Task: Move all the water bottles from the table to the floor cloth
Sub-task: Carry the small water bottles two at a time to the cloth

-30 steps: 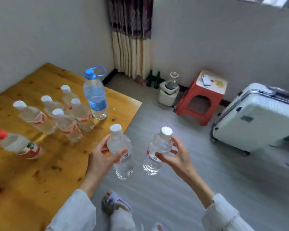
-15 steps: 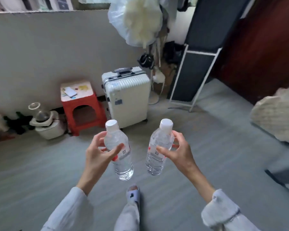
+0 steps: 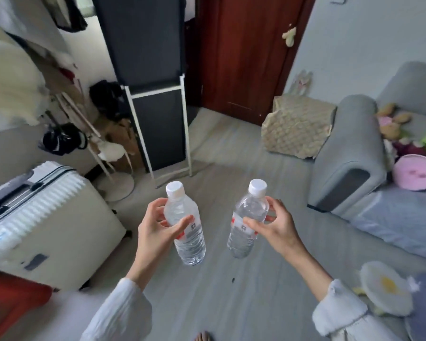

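no legible text anywhere. only a white and red paper label on each of two clear plastic water bottles with white caps, left one (image 3: 185, 226) and right one (image 3: 247, 219), each with a small dark square mark, print too small and blurred to read. a grey sticker on a white ribbed hard-shell suitcase (image 3: 49, 225), also unreadable.

Only one view here, a wide-angle cam worn on the person's head, looking forward and down. It sits close above the left hand (image 3: 158, 232) and right hand (image 3: 277, 228), which land about mid-frame, sleeves running off the bottom edge. Past them it faces across the grey floor (image 3: 231, 303) toward a dark red door (image 3: 241, 57). Suitcase (image 3: 47, 217) at left, sofa (image 3: 349, 153) at right. Edges look bent and smeared, probably lens distortion plus blur.
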Demonstrator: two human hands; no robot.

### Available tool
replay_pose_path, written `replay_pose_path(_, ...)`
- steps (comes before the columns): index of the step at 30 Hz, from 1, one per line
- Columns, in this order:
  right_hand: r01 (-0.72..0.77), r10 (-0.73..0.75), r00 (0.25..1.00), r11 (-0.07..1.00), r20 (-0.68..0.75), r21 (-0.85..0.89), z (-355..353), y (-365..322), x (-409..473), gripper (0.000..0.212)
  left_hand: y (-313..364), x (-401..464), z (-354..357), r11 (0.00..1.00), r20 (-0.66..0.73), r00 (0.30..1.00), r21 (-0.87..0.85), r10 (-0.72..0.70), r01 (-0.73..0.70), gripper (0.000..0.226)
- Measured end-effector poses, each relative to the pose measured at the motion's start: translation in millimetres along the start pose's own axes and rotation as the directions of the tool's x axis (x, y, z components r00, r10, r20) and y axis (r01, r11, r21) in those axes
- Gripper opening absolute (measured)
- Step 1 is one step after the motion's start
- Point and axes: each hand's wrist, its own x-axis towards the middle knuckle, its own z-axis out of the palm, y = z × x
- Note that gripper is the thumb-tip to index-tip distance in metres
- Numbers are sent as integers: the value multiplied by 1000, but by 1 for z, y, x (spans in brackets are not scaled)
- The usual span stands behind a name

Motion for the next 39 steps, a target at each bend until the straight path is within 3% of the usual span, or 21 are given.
replay_pose_path(4,-53,58,995,997,-81,63,-20,8,68,49,2,76,48,1000,109,994,17,-11,10,54)
replay_pose_path(10,-107,123,981,988,-149,112,-50,33,186,57,3,191,135,997,228,973,70,28,-45,48)
replay_pose_path(16,-46,56,982,997,-182,58,-104,40,342,55,28,328,243,993,273,960,76,67,-91,47)
replay_pose_path(25,-27,58,967,992,-249,124,-194,38,537,49,75,499,380,995,287,955,53,70,-89,50)
replay_pose_path(33,-101,113,943,993,-312,56,-262,86,710,51,73,650,531,991,378,925,98,46,-89,44)
replay_pose_path(39,-131,114,931,991,-345,-25,-329,102,850,57,94,769,654,985,482,876,155,-7,-78,56)
